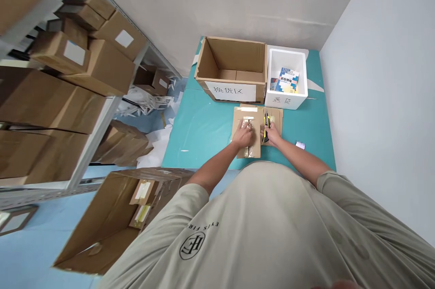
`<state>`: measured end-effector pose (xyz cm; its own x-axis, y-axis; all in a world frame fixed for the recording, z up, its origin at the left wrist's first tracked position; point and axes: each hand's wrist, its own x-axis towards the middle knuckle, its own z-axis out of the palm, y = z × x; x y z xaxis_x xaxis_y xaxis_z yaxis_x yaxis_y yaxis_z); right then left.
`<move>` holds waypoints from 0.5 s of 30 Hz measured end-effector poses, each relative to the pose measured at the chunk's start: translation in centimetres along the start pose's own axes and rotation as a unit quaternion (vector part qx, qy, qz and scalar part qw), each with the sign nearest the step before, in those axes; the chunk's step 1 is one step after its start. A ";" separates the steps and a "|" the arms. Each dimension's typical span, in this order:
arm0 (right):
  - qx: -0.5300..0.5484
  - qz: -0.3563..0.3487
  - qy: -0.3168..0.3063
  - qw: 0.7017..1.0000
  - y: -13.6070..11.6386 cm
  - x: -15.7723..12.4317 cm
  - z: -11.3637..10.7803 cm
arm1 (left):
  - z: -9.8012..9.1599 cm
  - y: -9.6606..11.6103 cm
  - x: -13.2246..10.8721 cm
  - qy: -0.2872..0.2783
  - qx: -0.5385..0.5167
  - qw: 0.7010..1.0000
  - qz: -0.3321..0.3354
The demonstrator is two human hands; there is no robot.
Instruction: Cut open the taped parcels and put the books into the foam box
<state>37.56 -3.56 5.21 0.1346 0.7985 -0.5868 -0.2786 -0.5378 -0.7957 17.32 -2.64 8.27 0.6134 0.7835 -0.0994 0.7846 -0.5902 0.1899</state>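
A flattened brown cardboard parcel [255, 119] is laid on the teal table [193, 130], with clear packing tape across its middle and a paler tape strip at the far edge. A utility knife [267, 128] with a yellow-and-black handle is held over the parcel's right portion by the right hand [273, 134]. The left hand [245, 134] is placed on the taped centre.

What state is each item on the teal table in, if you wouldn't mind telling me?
left hand, resting on the parcel
right hand, closed around the knife
utility knife, held over the parcel
taped cardboard parcel, flat, sealed with tape
cardboard box, open, looks empty
white foam box, open, lid not in place
book, lying inside the foam box
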 end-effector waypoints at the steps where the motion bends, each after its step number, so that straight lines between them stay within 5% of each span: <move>1: -0.002 0.005 -0.006 1.000 0.0 -0.1 -0.2 | 0.0 -0.8 0.1 -0.016 0.012 0.999 0.030; 10: -0.086 0.018 0.003 0.996 0.3 -2.7 -5.6 | -1.1 -6.5 2.0 -0.169 0.113 0.927 0.315; 13: -0.124 -0.007 -0.011 0.992 -0.2 -3.6 -8.0 | -1.9 -8.2 2.3 -0.182 0.089 0.927 0.316; 15: -0.152 -0.031 -0.027 0.987 -0.7 -4.3 -9.3 | -2.3 -9.1 2.5 -0.141 0.058 0.951 0.269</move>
<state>46.04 -9.13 6.89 0.0885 0.8418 -0.5324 0.0286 -0.5364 -0.8435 11.56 5.12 8.51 0.9159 0.2890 -0.2786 0.3454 -0.9211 0.1799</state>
